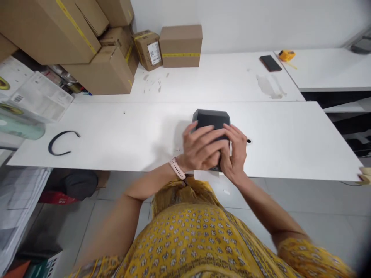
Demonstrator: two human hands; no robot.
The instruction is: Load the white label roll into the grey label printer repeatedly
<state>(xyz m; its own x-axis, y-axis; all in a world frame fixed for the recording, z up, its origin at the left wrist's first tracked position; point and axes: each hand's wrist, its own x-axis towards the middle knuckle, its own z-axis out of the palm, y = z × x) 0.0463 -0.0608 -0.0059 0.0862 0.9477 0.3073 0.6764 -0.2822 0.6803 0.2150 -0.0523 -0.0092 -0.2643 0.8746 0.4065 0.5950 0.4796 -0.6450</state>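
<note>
A black box-shaped object (213,116) with a bevelled rim and a dark, smooth upper face is at the front edge of the white table; its exact kind cannot be made out. My left hand (201,148) lies across its top with fingers curled, a pink band on the wrist. Along its right side my right hand (236,152) is wrapped, the fingertips bent over the top and meeting the left fingers. The two hands hide most of the object's near half, and the left fingers are slightly blurred.
Cardboard boxes (181,46) are stacked at the back left. A black headband (56,143) lies on the left of the white table (284,143). Farther back right are a dark phone (270,63) and a yellow tape measure (286,55). A clear greenish container (21,123) stands far left.
</note>
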